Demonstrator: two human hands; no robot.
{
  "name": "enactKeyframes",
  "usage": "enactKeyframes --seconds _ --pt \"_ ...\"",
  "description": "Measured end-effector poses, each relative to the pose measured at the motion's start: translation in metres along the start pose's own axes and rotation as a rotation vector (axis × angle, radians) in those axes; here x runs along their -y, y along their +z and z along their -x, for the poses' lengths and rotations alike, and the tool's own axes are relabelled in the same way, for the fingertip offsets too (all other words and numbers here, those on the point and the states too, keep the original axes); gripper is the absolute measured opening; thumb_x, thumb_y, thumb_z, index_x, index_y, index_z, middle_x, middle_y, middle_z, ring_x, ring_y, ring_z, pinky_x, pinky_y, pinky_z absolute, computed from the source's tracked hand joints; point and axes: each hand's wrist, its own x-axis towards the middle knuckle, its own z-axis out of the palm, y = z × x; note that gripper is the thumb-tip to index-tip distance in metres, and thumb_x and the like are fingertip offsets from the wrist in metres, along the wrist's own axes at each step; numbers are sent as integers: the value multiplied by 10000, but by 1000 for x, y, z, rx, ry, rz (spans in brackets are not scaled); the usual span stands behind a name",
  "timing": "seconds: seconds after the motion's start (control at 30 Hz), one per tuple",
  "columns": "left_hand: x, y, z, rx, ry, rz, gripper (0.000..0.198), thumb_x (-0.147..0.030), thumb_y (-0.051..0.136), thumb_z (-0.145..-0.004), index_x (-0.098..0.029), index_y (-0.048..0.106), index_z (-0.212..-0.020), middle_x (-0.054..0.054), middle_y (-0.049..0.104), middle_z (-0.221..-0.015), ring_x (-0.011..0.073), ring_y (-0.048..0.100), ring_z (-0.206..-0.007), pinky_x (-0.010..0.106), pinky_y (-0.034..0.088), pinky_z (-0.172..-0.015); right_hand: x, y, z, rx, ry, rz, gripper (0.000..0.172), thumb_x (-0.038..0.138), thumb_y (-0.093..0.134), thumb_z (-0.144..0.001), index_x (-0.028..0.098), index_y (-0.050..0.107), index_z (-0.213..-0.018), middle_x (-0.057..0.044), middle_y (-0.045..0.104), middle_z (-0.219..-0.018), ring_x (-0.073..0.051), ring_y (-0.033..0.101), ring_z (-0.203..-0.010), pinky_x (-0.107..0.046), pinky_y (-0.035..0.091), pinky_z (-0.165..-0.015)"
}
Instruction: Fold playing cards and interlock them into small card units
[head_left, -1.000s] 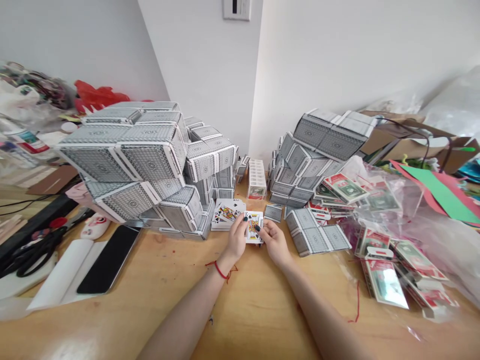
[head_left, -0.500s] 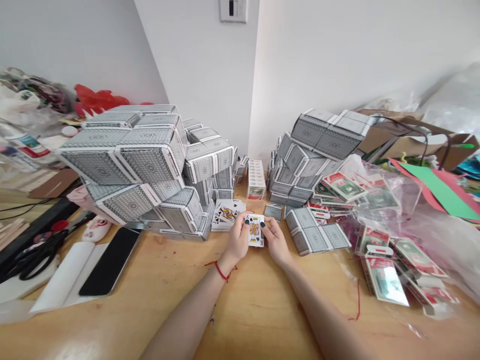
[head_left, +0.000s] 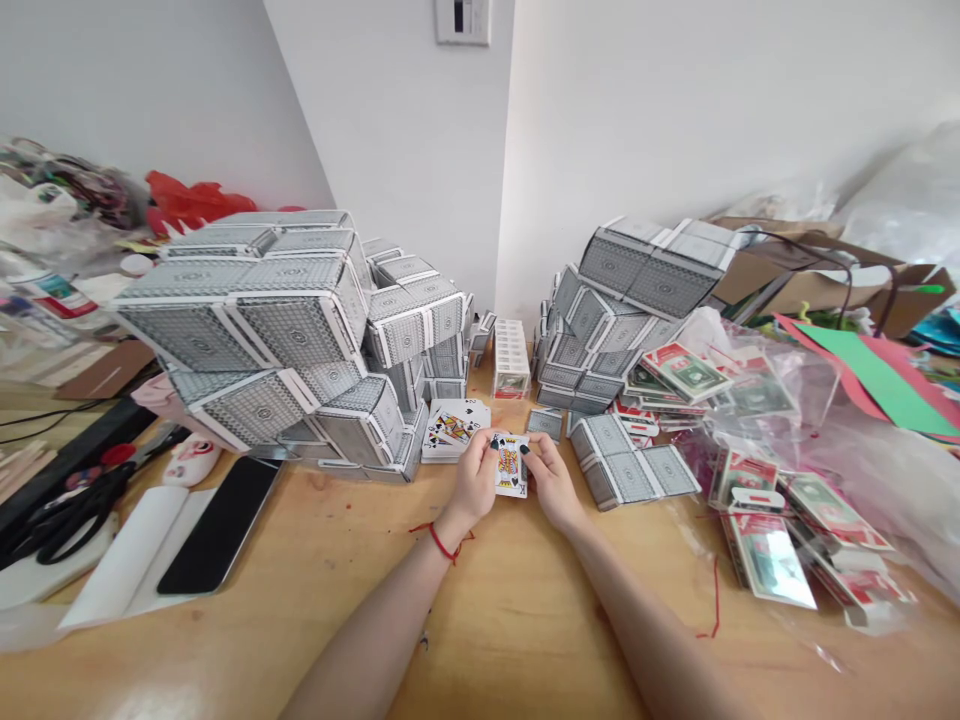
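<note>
Between my hands, above the middle of the table, is a king of spades playing card [head_left: 511, 468], face up. My left hand [head_left: 475, 478] grips its left edge, thumb on the face. At the upper right edge my right hand [head_left: 550, 480] pinches it, thumb on top and fingers behind. Whether more cards lie under the king I cannot tell. Just beyond my left hand rests a face-up pile of playing cards [head_left: 448, 432], a jack-like picture card and a two showing. Past my right hand lies a grey-backed card or pack [head_left: 545, 424].
Tall stacks of grey patterned card blocks stand at left [head_left: 292, 330] and right [head_left: 600, 340]. A clear-wrapped row of small boxes [head_left: 511, 360] sits between them. Red-and-green card boxes [head_left: 769, 560] and plastic wrap lie at right. A phone [head_left: 221, 525] and scissors [head_left: 82, 515] are at left.
My hands and the king of spades stay almost in place; the card has tilted slightly and its upper left corner is now more covered by my left fingers.
</note>
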Motion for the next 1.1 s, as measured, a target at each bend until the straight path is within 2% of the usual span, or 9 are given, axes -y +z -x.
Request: enactKeyframes --seconds 0.23,0.37,0.5,0.57,0.63,0.8,0.97,1.1 --pt "-4 1 1 -4 26 -36 181 -168 371 -765 -172 509 -881 13 535 -783 117 491 -684 225 398 -629 3 -1 0 -25 29 13 105 303 495 -735 226 452 -793 64 445 -574 -90 381 -445 -201 311 -430" --pt "-9 1 2 -40 38 -38 144 -145 361 -743 -172 498 -778 1 504 -720 113 457 -647 216 373 -587 3 -1 1 -48 39 -8 92 274 523 -709 220 449 -701 66 423 -542 -79 335 -405 -195 274 -396" --pt "-15 -1 4 -37 22 22 122 -146 357 -728 -174 474 -715 -10 468 -654 106 424 -590 210 345 -539 5 -1 2 71 119 -202 96 269 488 -698 229 470 -783 58 464 -548 -96 396 -399 -201 313 -387" --pt "-17 -2 4 -6 -8 65 102 -179 369 -744 -175 467 -719 -20 448 -625 96 399 -537 207 323 -497 5 -1 2 141 162 -280 148 321 462 -720 225 473 -831 40 503 -570 -114 439 -415 -218 345 -390" --pt "-16 -2 4 20 -34 103 89 -234 400 -763 -178 453 -719 -33 425 -597 87 381 -498 203 312 -470 5 -1 1 151 203 -291 200 399 436 -759 212 477 -816 30 506 -553 -123 452 -418 -227 357 -386" --pt "-11 0 4 33 -48 98 132 -310 463 -770 -179 458 -752 -35 449 -621 88 428 -529 201 358 -496 -2 -4 -4 155 224 -193 259 440 558 -720 193 480 -711 46 469 -518 -103 434 -422 -225 369 -414" --pt "-6 -1 2 -2 -16 -8 226 -281 454 -783 -168 507 -973 25 551 -779 112 506 -636 219 408 -571 -5 -11 -5 109 136 -58 329 483 600 -672 181 469 -654 55 444 -532 -75 400 -440 -212 369 -454" --pt "-5 -4 -1 -19 -1 -109 187 -254 492 -756 -160 563 -902 43 590 -845 132 542 -723 235 433 -633 -6 -12 -6 70 41 92 345 509 572 -683 174 492 -665 46 440 -535 -81 391 -450 -213 356 -442"
